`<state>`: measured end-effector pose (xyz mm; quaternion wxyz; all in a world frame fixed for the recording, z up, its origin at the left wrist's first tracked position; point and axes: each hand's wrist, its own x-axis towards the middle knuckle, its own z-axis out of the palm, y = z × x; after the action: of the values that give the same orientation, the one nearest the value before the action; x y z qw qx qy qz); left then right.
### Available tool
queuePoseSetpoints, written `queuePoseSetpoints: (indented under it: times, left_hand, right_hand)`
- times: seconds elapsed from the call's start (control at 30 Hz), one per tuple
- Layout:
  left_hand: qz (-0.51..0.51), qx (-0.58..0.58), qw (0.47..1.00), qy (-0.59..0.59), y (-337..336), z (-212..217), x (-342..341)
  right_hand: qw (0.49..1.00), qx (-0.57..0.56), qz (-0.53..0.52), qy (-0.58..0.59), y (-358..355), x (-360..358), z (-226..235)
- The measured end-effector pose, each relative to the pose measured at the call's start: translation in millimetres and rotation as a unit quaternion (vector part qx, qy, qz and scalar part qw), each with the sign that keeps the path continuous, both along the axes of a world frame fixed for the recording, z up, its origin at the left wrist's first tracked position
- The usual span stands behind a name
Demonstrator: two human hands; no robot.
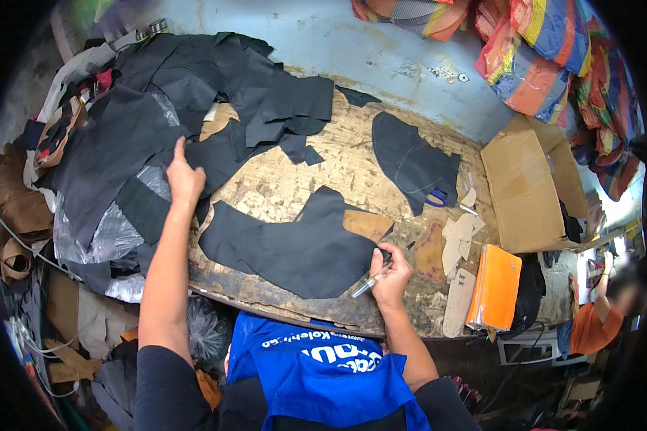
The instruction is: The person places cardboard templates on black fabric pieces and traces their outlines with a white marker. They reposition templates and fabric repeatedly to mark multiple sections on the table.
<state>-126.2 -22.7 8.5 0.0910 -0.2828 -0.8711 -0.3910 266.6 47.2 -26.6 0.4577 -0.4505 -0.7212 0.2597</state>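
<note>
My left hand (185, 179) reaches onto the pile of black leather-like sheets (122, 144) at the left. Its index finger is stretched out and the thumb stands apart; the other fingers are partly hidden. My right hand (392, 279) is closed around a pen (363, 287) with a clear barrel. That hand rests by the right end of a wide black piece (287, 248) lying along the near side of the worn wooden table (266, 183). A brown card template (366, 224) shows partly from under this piece.
Another black piece (413, 158) lies far right, with blue-handled scissors (436, 197) at its edge. Pale templates (459, 241), an orange box-like object (494, 289) and an open cardboard box (525, 187) stand rightward. Colourful woven sacks (532, 65) hang behind. A person (597, 327) is at far right.
</note>
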Motion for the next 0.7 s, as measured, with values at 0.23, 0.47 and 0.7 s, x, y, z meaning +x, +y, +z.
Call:
queuePoseSetpoints:
  times: [0.23, 0.47, 0.7]
  left_hand:
    - [-0.268, 0.209, 0.917, -0.211, -28.3, 118.4, 0.7]
    - [-0.494, 0.261, 0.766, -0.317, -66.9, 178.6, 67.7]
    - [-0.455, 0.225, 0.797, -0.326, -94.4, 155.5, 93.4]
  right_hand:
    - [0.966, 0.215, -0.028, -0.138, -0.4, -0.2, 30.9]
    - [0.652, -0.534, 0.456, 0.287, -26.8, -51.8, 40.6]
    - [0.573, -0.466, 0.456, 0.496, -26.7, -39.9, 74.1]
